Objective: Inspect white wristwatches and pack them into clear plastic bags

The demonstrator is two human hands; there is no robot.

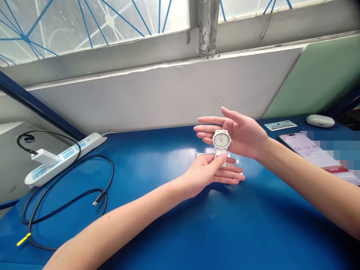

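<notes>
1. Left hand (205,170) pinches the white watch (221,140) by its strap, toward the blue table's (180,232) far edge.
2. Right hand (239,135) is open behind it.
3. Blue table stretches between black cable (113,170), left, and phone (305,148), right.

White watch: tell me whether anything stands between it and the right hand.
Nothing visible does. The left hand pins the strap under its thumb, and the white watch sits directly before the open right hand; whether they touch is unclear.
</notes>
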